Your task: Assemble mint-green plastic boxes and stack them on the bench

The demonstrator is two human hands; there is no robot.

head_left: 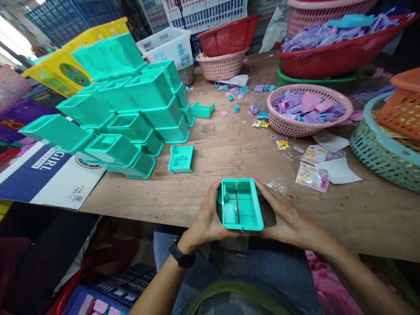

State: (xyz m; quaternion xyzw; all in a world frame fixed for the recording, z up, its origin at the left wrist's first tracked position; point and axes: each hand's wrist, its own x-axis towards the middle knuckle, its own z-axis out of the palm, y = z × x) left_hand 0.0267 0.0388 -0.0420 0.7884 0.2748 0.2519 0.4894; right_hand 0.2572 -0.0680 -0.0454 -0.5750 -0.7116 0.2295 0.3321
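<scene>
Two-handed hold on a turquoise box. The turquoise box (247,203) was held just above or at the near edge of the wooden tabletop (216,153), its open side turned up toward the viewer; whether its underside touched the wood could not be told. The left grip (208,218), with a dark watch (182,253) at the wrist, and the right grip (282,214) were both closed about the box from opposite sides, fingers toward the far end and thumbs near the close end, with hollow space beneath each palm. A thin dark line ran down the interior, apparently a joint between two halves. The step in hand was judged to be one of steadying or pressing the box; from this pose, any next move called for even pressure from both sides, lest the joint part or the box tilt. A loose turquoise part (181,159) lay on the tabletop beyond the left grip, near the stacked turquoise boxes (147,94). To the right stood a pink basket (292,125) of small purple and pink pieces, with printed papers (311,177) lying nearer, all apart from the hands
</scene>
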